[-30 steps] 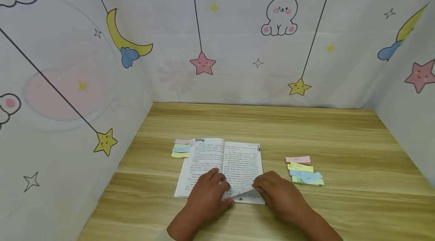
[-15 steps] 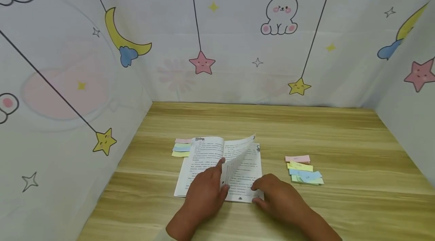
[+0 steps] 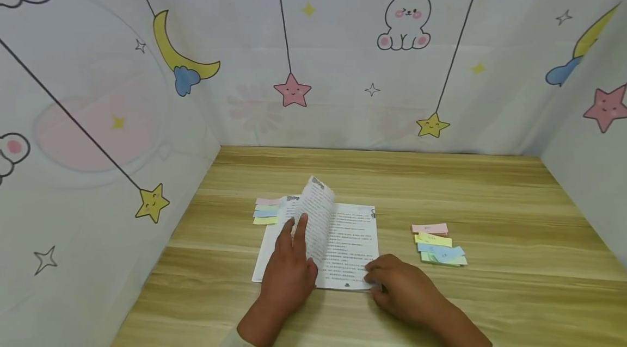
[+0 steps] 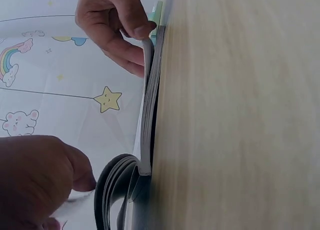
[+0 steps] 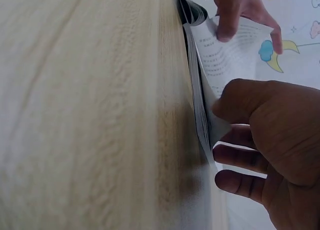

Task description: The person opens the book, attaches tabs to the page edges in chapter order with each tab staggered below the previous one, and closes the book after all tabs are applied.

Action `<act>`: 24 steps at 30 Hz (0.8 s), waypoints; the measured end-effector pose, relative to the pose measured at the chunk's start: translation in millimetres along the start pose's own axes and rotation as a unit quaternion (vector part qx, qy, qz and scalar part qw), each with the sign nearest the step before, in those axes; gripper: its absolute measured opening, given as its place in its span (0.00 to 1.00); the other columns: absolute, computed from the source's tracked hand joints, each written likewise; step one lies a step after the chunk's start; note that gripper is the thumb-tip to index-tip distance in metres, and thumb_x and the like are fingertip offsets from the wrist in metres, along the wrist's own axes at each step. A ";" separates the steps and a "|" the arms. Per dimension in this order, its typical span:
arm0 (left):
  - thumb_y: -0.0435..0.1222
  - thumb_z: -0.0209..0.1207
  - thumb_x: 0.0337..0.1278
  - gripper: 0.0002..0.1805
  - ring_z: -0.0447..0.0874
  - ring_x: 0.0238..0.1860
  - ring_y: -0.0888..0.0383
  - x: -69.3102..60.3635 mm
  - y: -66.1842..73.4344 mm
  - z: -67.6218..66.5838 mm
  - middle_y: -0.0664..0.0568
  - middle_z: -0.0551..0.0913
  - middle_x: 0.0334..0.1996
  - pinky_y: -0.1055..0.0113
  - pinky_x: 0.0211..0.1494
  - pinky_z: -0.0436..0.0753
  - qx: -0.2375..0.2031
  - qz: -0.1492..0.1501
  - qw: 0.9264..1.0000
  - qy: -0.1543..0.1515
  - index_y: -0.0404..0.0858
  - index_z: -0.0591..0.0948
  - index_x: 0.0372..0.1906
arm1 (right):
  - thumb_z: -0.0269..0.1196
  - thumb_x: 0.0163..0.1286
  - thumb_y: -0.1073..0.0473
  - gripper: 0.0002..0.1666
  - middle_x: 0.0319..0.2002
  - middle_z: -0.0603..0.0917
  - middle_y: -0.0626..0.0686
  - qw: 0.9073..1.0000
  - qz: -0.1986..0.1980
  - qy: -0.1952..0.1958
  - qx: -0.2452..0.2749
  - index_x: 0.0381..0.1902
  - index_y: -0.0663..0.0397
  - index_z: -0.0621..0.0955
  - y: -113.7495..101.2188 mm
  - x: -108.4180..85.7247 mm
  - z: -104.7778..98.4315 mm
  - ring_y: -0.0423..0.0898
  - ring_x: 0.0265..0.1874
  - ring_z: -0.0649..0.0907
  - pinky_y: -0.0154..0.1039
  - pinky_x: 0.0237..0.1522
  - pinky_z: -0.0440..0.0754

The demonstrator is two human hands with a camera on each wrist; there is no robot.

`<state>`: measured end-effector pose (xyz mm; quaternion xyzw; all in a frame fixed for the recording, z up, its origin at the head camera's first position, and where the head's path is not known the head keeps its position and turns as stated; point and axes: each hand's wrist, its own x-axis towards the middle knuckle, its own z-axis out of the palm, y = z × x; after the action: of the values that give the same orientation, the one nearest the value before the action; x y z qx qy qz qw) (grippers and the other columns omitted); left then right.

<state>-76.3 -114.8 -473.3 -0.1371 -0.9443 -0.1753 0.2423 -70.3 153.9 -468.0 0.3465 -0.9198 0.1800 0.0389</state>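
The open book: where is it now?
In the head view, the book lies on the table at lower centre, left of some paper strips, the left hand over its left half and the right hand at its lower right corner.

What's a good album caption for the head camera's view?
Left hand on a raised page, right hand at the near right corner of an open book, coloured paper strips either side.

This is a curtained-off booth, home or studio unclear: white fabric (image 3: 338, 129) printed with a rabbit (image 3: 404, 15), crescent moons (image 3: 164, 45) and smiling stars (image 3: 292, 90) hangs behind the wood-grain table (image 3: 465, 184) and along its left and right sides.
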 end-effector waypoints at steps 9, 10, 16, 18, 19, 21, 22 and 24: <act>0.27 0.69 0.47 0.28 0.54 0.77 0.37 2.1 -0.5 -8.0 0.40 0.68 0.73 0.40 0.76 0.60 0.074 0.053 0.991 -0.103 0.51 0.87 0.57 | 0.70 0.65 0.63 0.07 0.49 0.85 0.46 1.000 -0.008 0.008 -0.021 0.40 0.50 0.89 0.5 0.3 0.3 0.45 0.52 0.83 0.42 0.50 0.85; 0.27 0.69 0.48 0.25 0.59 0.77 0.41 2.7 0.7 -9.8 0.44 0.73 0.70 0.44 0.77 0.61 0.066 0.077 0.987 -0.128 0.49 0.88 0.54 | 0.70 0.65 0.63 0.06 0.49 0.85 0.46 1.000 -0.007 0.007 -0.021 0.40 0.49 0.89 0.6 0.4 0.0 0.45 0.52 0.83 0.42 0.50 0.85; 0.28 0.64 0.60 0.16 0.76 0.67 0.56 1.5 7.9 -13.6 0.60 0.85 0.52 0.62 0.73 0.70 0.004 0.153 0.960 -0.235 0.46 0.87 0.50 | 0.71 0.65 0.62 0.06 0.46 0.86 0.43 1.000 0.002 0.010 -0.018 0.39 0.47 0.88 0.7 1.4 0.2 0.43 0.51 0.84 0.42 0.51 0.85; 0.36 0.66 0.62 0.12 0.75 0.66 0.56 0.1 7.8 -11.9 0.59 0.85 0.52 0.62 0.73 0.69 0.002 0.147 0.960 -0.237 0.47 0.87 0.49 | 0.71 0.65 0.62 0.06 0.45 0.86 0.42 1.000 0.006 0.011 -0.017 0.39 0.46 0.88 0.6 2.6 0.6 0.43 0.51 0.84 0.42 0.51 0.85; 0.39 0.68 0.61 0.12 0.75 0.65 0.56 -0.1 7.4 -11.0 0.59 0.84 0.51 0.61 0.73 0.69 0.001 0.145 0.961 -0.236 0.47 0.88 0.49 | 0.72 0.65 0.62 0.06 0.44 0.86 0.41 1.000 0.007 0.013 -0.017 0.38 0.45 0.87 0.3 3.1 0.3 0.42 0.50 0.83 0.42 0.50 0.85; 0.48 0.71 0.59 0.15 0.74 0.63 0.56 -0.4 6.5 -10.0 0.58 0.83 0.51 0.61 0.70 0.72 0.000 0.134 0.963 -0.235 0.48 0.88 0.49 | 0.72 0.65 0.61 0.06 0.43 0.85 0.41 1.000 0.007 0.015 -0.017 0.38 0.45 0.86 0.1 4.1 0.2 0.42 0.49 0.83 0.42 0.49 0.85; 0.50 0.72 0.57 0.17 0.74 0.61 0.57 -0.3 6.2 -9.5 0.58 0.82 0.51 0.62 0.68 0.73 0.000 0.132 0.963 -0.233 0.49 0.88 0.48 | 0.72 0.65 0.61 0.06 0.42 0.85 0.40 1.000 0.006 0.017 -0.017 0.37 0.44 0.86 0.2 4.3 0.3 0.41 0.49 0.83 0.42 0.48 0.85; 0.52 0.73 0.55 0.18 0.73 0.58 0.57 0.1 6.1 -9.2 0.58 0.81 0.50 0.62 0.64 0.75 0.005 0.131 0.964 -0.231 0.49 0.88 0.47 | 0.72 0.65 0.62 0.07 0.42 0.84 0.40 1.000 0.002 0.022 -0.016 0.36 0.44 0.85 0.3 5.1 0.2 0.41 0.48 0.82 0.41 0.47 0.85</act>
<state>-70.5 -113.0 -464.1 -0.2950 -0.9494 -0.1006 0.0387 -74.3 150.8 -467.2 0.3397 -0.9222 0.1733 0.0643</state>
